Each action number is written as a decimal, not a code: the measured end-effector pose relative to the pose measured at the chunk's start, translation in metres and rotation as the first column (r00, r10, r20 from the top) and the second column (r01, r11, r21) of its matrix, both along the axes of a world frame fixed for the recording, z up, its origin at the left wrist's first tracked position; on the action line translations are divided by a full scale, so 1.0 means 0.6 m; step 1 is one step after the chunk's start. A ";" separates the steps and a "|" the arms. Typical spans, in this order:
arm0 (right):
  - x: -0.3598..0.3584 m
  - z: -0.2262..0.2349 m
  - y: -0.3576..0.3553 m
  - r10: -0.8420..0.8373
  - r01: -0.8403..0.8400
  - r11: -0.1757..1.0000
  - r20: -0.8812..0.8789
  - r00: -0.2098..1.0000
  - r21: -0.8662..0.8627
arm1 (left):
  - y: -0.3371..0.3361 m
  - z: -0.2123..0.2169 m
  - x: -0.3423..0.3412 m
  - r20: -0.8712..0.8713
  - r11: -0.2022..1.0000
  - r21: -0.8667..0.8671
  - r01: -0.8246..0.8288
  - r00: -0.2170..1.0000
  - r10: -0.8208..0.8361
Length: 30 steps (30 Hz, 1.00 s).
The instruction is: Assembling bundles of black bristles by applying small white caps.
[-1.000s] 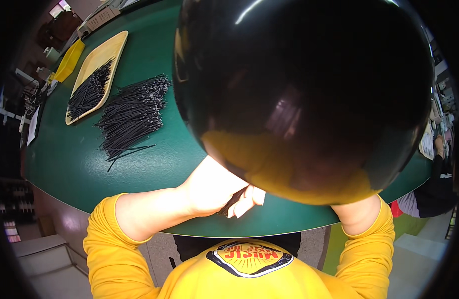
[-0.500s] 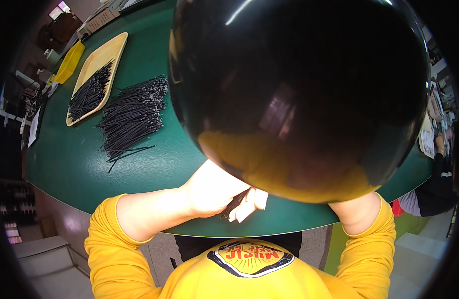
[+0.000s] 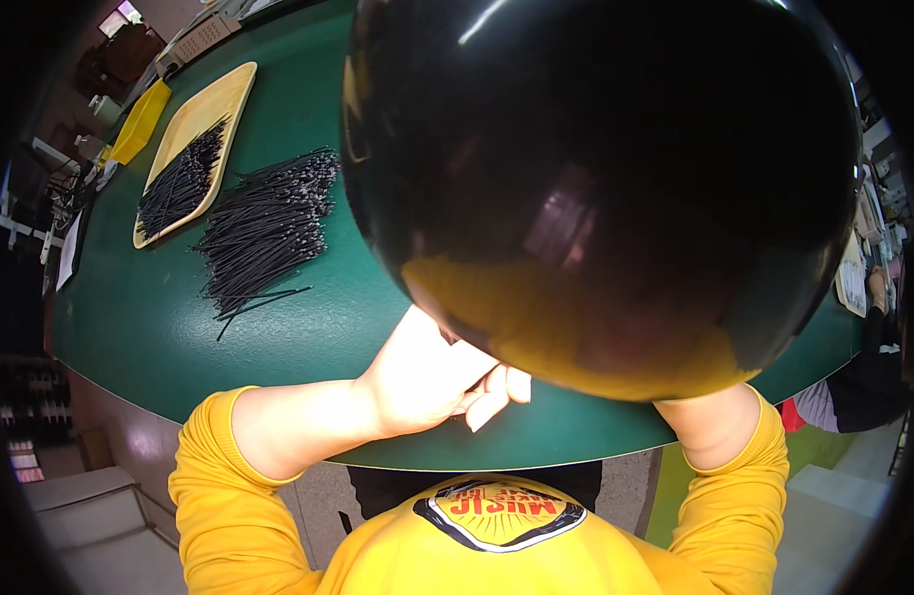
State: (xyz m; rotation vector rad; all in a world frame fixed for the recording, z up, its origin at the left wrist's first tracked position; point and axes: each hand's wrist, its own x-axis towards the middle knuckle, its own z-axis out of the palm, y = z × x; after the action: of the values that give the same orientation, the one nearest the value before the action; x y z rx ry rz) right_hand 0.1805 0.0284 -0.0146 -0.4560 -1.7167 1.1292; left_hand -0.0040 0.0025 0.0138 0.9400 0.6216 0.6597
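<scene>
Head view, left hand [image 3: 422, 382] curled over smooth green tabletop [image 3: 328, 342], its hold impossible to tell, right hand hidden by a glossy black dome [image 3: 606, 178], slim black strands [image 3: 268, 223] heaped loosely beside a shallow, round-cornered, cream tray [image 3: 219, 94]

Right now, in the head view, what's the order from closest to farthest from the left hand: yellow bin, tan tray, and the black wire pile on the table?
From the left hand:
1. Black wire pile, ahead and to its left.
2. Tan tray, beyond the pile, farther left.
3. Yellow bin, left of the tray.
</scene>
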 end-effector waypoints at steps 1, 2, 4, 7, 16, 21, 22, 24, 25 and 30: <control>0.000 -0.002 -0.003 -0.025 0.026 1.000 -0.019 1.000 0.016 | 0.000 0.001 0.000 -0.011 0.999 -0.033 -0.002 1.000 0.001; 0.001 -0.001 -0.004 -0.038 0.039 0.999 -0.028 0.999 0.023 | -0.001 0.000 0.001 -0.011 0.999 -0.033 -0.001 1.000 0.001; 0.000 0.005 -0.006 -0.091 0.094 0.987 -0.029 0.995 0.129 | -0.004 -0.006 0.001 0.007 0.995 0.065 -0.074 0.997 0.074; -0.002 0.007 -0.011 -0.131 0.138 0.978 -0.052 0.990 0.157 | -0.009 -0.019 -0.001 0.040 0.992 0.105 -0.073 0.997 0.069; 0.049 -0.011 0.004 -0.347 0.177 0.822 0.229 0.910 0.541 | -0.006 -0.024 -0.002 0.139 0.993 0.102 -0.056 0.989 0.042; 0.035 -0.022 0.007 0.246 -0.344 0.916 -0.388 0.888 -0.207 | 0.002 -0.013 -0.006 0.164 0.998 -0.034 0.056 0.985 -0.050; 0.025 -0.018 -0.005 0.131 -0.258 0.916 -0.379 0.916 -0.306 | 0.002 -0.014 -0.008 0.159 0.994 -0.034 0.102 0.983 -0.096; 0.012 0.009 -0.012 0.053 -0.083 0.970 -0.134 0.990 -0.229 | -0.001 -0.018 -0.008 0.159 0.992 -0.024 0.124 0.980 -0.118; 0.011 0.011 -0.011 0.053 -0.054 0.990 -0.011 0.999 -0.133 | -0.002 -0.019 -0.008 0.156 0.989 -0.014 0.145 0.978 -0.141; -0.001 -0.011 -0.025 -0.060 -0.239 0.849 -0.535 0.842 -0.471 | -0.002 -0.012 0.005 0.142 0.977 -0.125 0.172 0.978 -0.154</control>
State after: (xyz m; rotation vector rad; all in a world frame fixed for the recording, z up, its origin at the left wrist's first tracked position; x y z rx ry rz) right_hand 0.1800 0.0136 -0.0212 -0.3369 -0.9321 1.6300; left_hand -0.0012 0.0015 0.0063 0.8032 0.4601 0.5205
